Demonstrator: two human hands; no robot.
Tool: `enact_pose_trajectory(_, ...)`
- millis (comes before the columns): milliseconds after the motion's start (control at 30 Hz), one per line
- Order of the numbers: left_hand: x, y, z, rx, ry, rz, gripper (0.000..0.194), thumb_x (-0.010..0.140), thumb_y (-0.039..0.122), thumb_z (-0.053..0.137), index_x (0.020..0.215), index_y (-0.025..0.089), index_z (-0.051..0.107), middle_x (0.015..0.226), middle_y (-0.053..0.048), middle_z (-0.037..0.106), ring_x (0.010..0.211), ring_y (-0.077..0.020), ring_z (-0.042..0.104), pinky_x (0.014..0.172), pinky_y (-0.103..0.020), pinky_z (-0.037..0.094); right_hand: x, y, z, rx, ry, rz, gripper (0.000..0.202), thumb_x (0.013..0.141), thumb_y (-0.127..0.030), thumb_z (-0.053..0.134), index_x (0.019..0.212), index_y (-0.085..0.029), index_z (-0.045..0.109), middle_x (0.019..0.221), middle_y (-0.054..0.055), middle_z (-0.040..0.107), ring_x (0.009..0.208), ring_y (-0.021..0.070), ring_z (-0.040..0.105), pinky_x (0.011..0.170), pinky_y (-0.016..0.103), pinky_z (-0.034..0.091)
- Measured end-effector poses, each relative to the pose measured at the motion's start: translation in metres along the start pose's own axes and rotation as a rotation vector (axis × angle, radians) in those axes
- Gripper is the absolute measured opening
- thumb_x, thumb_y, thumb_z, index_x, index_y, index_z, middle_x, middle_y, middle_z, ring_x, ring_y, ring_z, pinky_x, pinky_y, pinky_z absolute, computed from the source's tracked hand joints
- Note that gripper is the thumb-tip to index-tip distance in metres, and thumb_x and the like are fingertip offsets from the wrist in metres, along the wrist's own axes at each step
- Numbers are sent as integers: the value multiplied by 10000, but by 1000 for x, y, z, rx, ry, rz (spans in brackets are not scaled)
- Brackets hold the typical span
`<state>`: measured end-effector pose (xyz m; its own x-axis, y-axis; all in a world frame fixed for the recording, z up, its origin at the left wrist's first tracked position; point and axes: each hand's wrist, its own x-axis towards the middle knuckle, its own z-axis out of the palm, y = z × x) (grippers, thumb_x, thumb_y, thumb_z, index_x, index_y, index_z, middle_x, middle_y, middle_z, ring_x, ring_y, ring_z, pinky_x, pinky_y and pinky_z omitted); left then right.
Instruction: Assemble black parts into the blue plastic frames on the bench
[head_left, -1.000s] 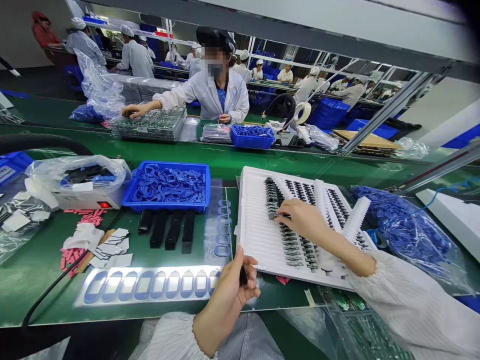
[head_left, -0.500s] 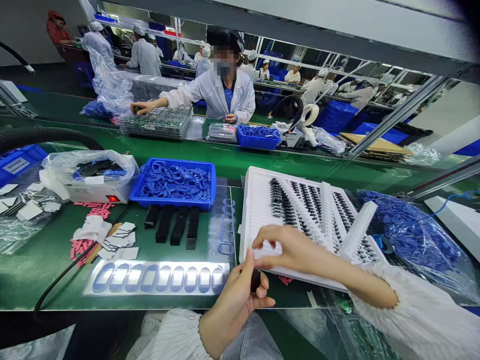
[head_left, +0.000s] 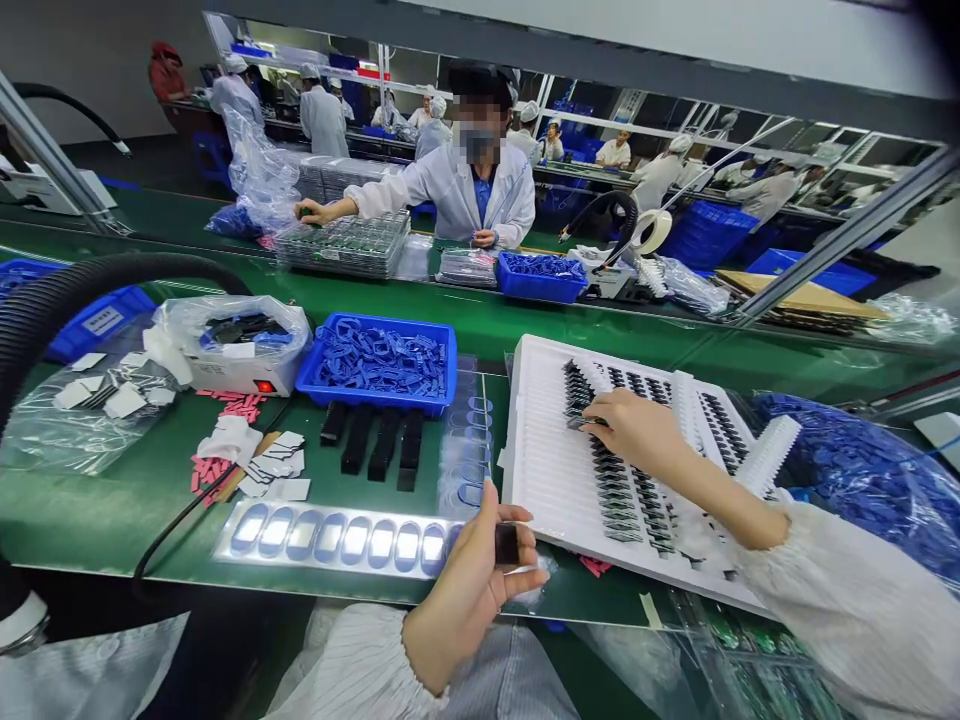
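My left hand (head_left: 476,580) holds a small black square piece (head_left: 507,543) between thumb and fingers, above the table's front edge. Over the white ribbed tray (head_left: 536,450), my right hand (head_left: 630,430) pinches a small dark part at the upper end of a row of dark parts (head_left: 619,490). More such rows stand in the tray, with white toothed strips (head_left: 769,452) lying over its right side. To the left of my left hand lies a clear sheet with oval blue-rimmed stickers (head_left: 328,537).
Behind are a blue bin of blue clips (head_left: 375,360) and black strips (head_left: 382,447). White pads (head_left: 277,465) and pink pieces (head_left: 206,470) lie left. A bag of blue parts (head_left: 847,480) sits right. Across the bench, a person (head_left: 480,190) reaches over stacked trays.
My right hand has moved from beside my left hand up over the tray's rows. My left hand has turned, showing the black piece more fully. The view has shifted left.
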<state>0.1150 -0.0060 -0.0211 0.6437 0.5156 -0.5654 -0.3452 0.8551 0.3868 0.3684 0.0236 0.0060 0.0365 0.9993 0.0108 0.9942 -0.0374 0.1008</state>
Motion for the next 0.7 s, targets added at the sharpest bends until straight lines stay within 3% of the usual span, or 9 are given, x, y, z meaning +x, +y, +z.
enact_pose_trajectory(67, 1, 5, 2, -29, 42, 22, 422, 814, 530, 524, 829, 111, 575, 674, -12, 546, 575, -87, 544, 567, -221, 534, -3, -14, -24, 229, -8, -106, 164, 836, -306, 562, 847, -200, 688, 944, 62, 666, 910, 237, 571, 657, 301, 421)
enact_pose_trajectory(200, 0, 8, 8, -15, 116, 42, 452, 822, 543, 499, 893, 103, 574, 798, -63, 611, 679, -121, 607, 647, -242, 542, -11, -56, -64, 757, -385, -501, 255, 795, -443, 622, 840, -202, 695, 860, 38, 671, 817, 166, 580, 720, 262, 428)
enact_pose_trajectory(300, -1, 4, 9, 14, 58, 31, 489, 827, 571, 460, 901, 103, 581, 772, -61, 611, 689, -124, 606, 662, -243, 539, -14, -88, -66, 720, -492, -564, 179, 781, -366, 661, 822, -197, 703, 815, 22, 666, 792, 152, 572, 704, 246, 406)
enact_pose_trajectory(433, -2, -3, 2, 48, 8, -4, 490, 769, 594, 534, 874, 119, 595, 622, 15, 517, 561, -83, 530, 517, -183, 506, -15, -107, -54, 552, -445, -514, 230, 704, -403, 721, 794, -194, 692, 765, 7, 656, 755, 166, 574, 625, 241, 384)
enact_pose_trajectory(500, -1, -5, -3, 61, 8, -34, 491, 746, 596, 564, 860, 119, 599, 594, 26, 500, 508, -65, 482, 449, -155, 465, -12, -99, -48, 536, -379, -453, 326, 687, -477, 712, 864, -204, 685, 827, 9, 670, 757, 172, 583, 613, 243, 391)
enact_pose_trajectory(567, -1, -6, -5, 46, -4, -70, 502, 748, 605, 555, 848, 115, 600, 600, 19, 511, 497, -58, 468, 441, -151, 456, -3, -76, -39, 459, -260, -304, 338, 745, -481, 654, 948, -212, 675, 905, 19, 679, 770, 173, 596, 625, 250, 409)
enact_pose_trajectory(667, 0, -7, -8, -10, 0, -88, 525, 770, 617, 511, 857, 109, 606, 617, 11, 516, 511, -57, 469, 482, -170, 486, 13, -26, -17, 86, -36, 13, 213, 803, -354, 604, 921, -193, 679, 975, 54, 677, 908, 229, 591, 601, 267, 408)
enact_pose_trajectory(700, 0, -8, -9, -25, 9, -88, 531, 773, 620, 503, 863, 107, 608, 620, 11, 515, 516, -58, 471, 495, -178, 495, 17, -10, -8, -23, -30, 65, 167, 791, -317, 613, 890, -200, 681, 943, 50, 683, 932, 242, 584, 584, 267, 402)
